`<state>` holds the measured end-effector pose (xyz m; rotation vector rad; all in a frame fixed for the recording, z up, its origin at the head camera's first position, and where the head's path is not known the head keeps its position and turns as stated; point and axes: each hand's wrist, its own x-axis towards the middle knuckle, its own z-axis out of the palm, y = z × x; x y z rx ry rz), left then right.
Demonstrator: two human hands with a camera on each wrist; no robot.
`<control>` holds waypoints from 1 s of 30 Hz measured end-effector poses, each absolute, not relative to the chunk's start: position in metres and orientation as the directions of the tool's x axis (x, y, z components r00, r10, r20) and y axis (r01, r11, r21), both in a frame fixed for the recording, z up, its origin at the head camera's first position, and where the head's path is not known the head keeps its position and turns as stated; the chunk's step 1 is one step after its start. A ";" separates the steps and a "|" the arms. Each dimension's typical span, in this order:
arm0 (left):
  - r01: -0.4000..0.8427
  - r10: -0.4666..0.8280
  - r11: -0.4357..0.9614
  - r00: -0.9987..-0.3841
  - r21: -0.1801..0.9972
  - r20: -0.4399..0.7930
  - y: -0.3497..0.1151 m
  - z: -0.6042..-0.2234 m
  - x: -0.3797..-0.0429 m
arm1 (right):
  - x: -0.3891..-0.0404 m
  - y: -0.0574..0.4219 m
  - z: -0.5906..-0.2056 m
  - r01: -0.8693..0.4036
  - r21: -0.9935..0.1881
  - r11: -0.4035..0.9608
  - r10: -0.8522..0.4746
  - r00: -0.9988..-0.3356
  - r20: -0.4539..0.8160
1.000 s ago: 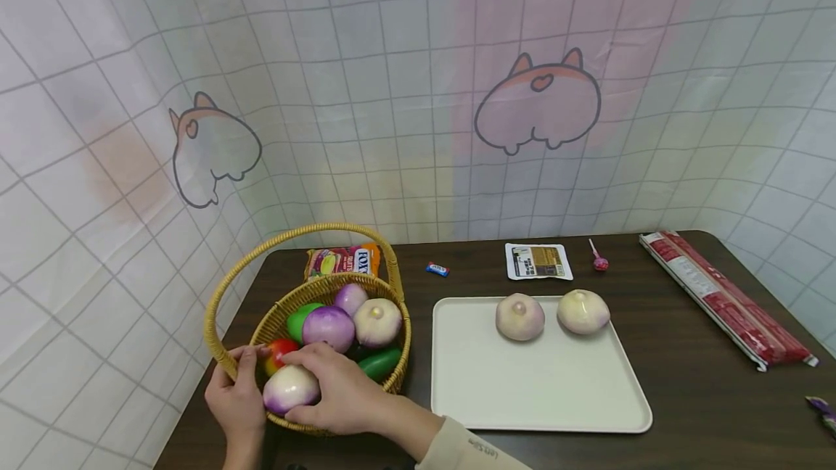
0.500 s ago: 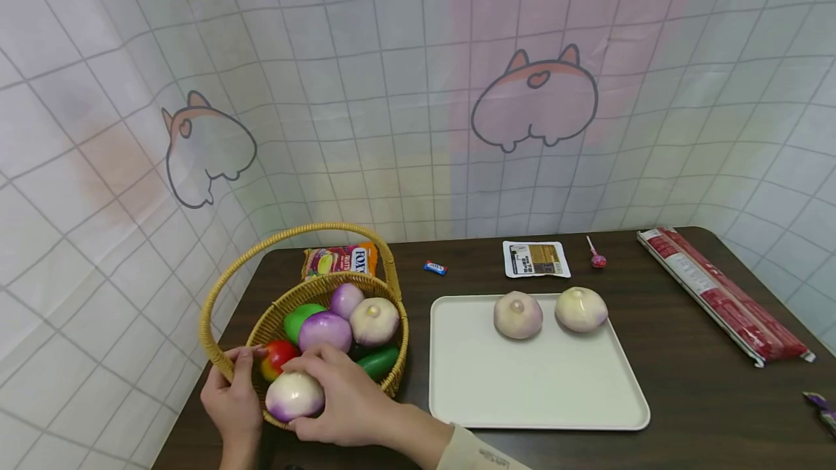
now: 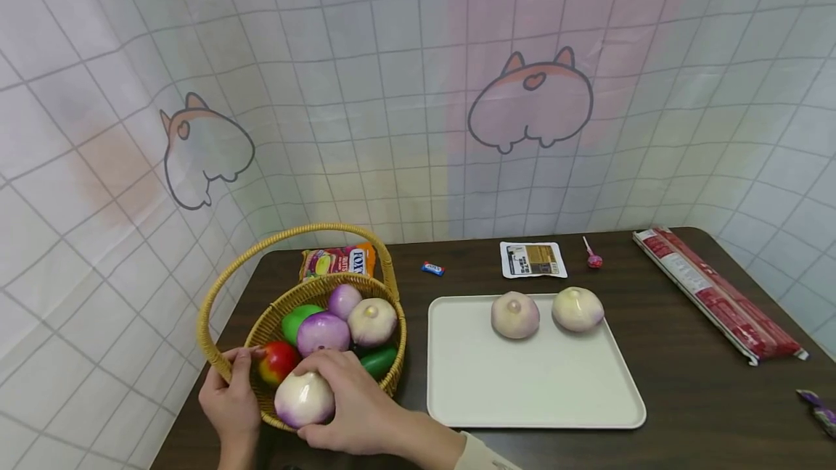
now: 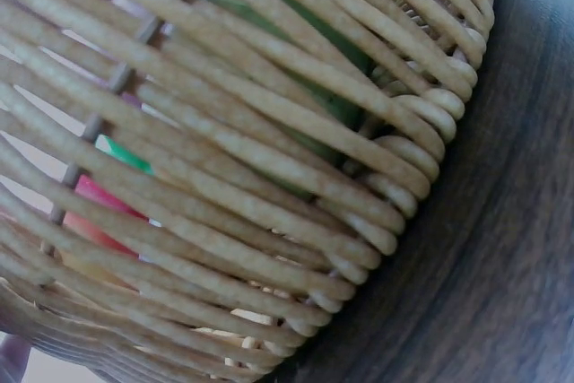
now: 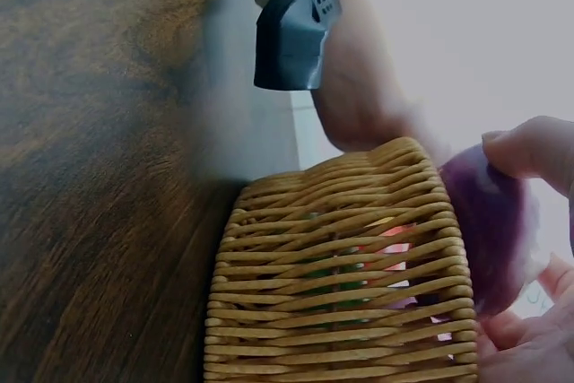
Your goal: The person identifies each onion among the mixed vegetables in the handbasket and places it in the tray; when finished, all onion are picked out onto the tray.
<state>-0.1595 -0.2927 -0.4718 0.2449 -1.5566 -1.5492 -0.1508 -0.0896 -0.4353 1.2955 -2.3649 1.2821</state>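
In the head view my right hand (image 3: 355,408) grips a glossy white-and-purple onion (image 3: 302,399) at the near rim of a wicker basket (image 3: 400,325). The right wrist view shows the thumb and fingers around that onion (image 5: 491,230), above the woven wall (image 5: 341,284). My left hand (image 3: 230,403) holds the basket where its arched handle (image 3: 207,303) meets the left rim. Inside lie a red-and-yellow fruit (image 3: 277,363), purple onions (image 3: 323,331), a pale onion (image 3: 372,322), a green fruit (image 3: 297,321) and a dark green vegetable (image 3: 379,363). Woven strands fill most of the left wrist view.
Right of the basket, a white tray (image 3: 529,390) bears two pale onions (image 3: 515,315). Behind are a candy bag (image 3: 336,261), a small blue-and-red packet (image 3: 432,268), a flat pouch (image 3: 533,260) and a lollipop (image 3: 593,260). A long red package (image 3: 718,296) lies far right.
My right hand has shifted slightly right and toward me with the onion, which has turned and uncovers more of the red-and-yellow fruit. The left hand stays on the basket.
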 end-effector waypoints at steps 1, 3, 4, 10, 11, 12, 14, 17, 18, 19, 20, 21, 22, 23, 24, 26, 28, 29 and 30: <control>0.439 -0.686 0.196 -0.577 0.877 0.443 -0.293 -0.472 -0.160 | -0.150 -0.088 -0.435 -0.747 -0.612 0.259 -0.619 -0.615 0.488; 0.440 -0.685 0.200 -0.576 0.875 0.446 -0.292 -0.471 -0.160 | -0.148 -0.085 -0.435 -0.736 -0.627 0.254 -0.625 -0.620 0.475; 0.439 -0.684 0.203 -0.576 0.875 0.448 -0.292 -0.471 -0.160 | -0.148 -0.084 -0.435 -0.730 -0.636 0.249 -0.627 -0.622 0.468; 0.401 -0.695 0.226 -0.573 0.888 0.435 -0.293 -0.471 -0.160 | -0.149 -0.071 -0.434 -0.684 -0.700 0.207 -0.607 -0.651 0.456; 0.393 -0.698 0.228 -0.572 0.891 0.431 -0.293 -0.471 -0.160 | -0.151 -0.069 -0.433 -0.675 -0.709 0.202 -0.596 -0.660 0.458; 0.388 -0.699 0.229 -0.573 0.893 0.428 -0.293 -0.471 -0.160 | -0.152 -0.065 -0.433 -0.664 -0.721 0.198 -0.585 -0.670 0.456; 0.386 -0.701 0.225 -0.573 0.895 0.424 -0.292 -0.471 -0.159 | -0.155 -0.058 -0.433 -0.641 -0.742 0.196 -0.563 -0.693 0.450; 0.397 -0.702 0.214 -0.573 0.893 0.423 -0.292 -0.470 -0.159 | -0.160 -0.048 -0.433 -0.625 -0.758 0.188 -0.536 -0.712 0.454; 0.404 -0.701 0.211 -0.571 0.890 0.426 -0.292 -0.470 -0.159 | -0.162 -0.045 -0.434 -0.627 -0.757 0.182 -0.527 -0.713 0.463; 0.409 -0.701 0.210 -0.570 0.888 0.429 -0.292 -0.469 -0.159 | -0.163 -0.043 -0.434 -0.629 -0.757 0.177 -0.518 -0.714 0.471; 0.416 -0.700 0.208 -0.569 0.886 0.431 -0.291 -0.469 -0.159 | -0.165 -0.040 -0.434 -0.625 -0.761 0.172 -0.510 -0.717 0.474; 0.421 -0.699 0.205 -0.569 0.883 0.433 -0.291 -0.469 -0.159 | -0.166 -0.038 -0.434 -0.624 -0.763 0.169 -0.502 -0.721 0.478; 0.424 -0.698 0.203 -0.569 0.882 0.435 -0.291 -0.469 -0.159 | -0.168 -0.036 -0.433 -0.615 -0.771 0.163 -0.492 -0.728 0.477; 0.426 -0.698 0.204 -0.568 0.882 0.436 -0.292 -0.469 -0.159 | -0.169 -0.034 -0.432 -0.605 -0.780 0.161 -0.482 -0.738 0.473; 0.429 -0.698 0.200 -0.569 0.881 0.435 -0.292 -0.469 -0.159 | -0.170 -0.031 -0.431 -0.590 -0.791 0.160 -0.471 -0.750 0.464; 0.426 -0.699 0.194 -0.572 0.884 0.429 -0.292 -0.469 -0.159 | -0.172 -0.026 -0.430 -0.558 -0.814 0.161 -0.450 -0.776 0.442; 0.421 -0.700 0.194 -0.573 0.886 0.426 -0.292 -0.470 -0.160 | -0.174 -0.020 -0.430 -0.548 -0.820 0.165 -0.430 -0.788 0.441; 0.421 -0.699 0.196 -0.573 0.886 0.427 -0.292 -0.470 -0.160 | -0.176 -0.016 -0.431 -0.550 -0.818 0.171 -0.421 -0.791 0.444; 0.423 -0.699 0.193 -0.574 0.885 0.427 -0.292 -0.470 -0.160 | -0.177 -0.013 -0.432 -0.553 -0.813 0.180 -0.412 -0.793 0.448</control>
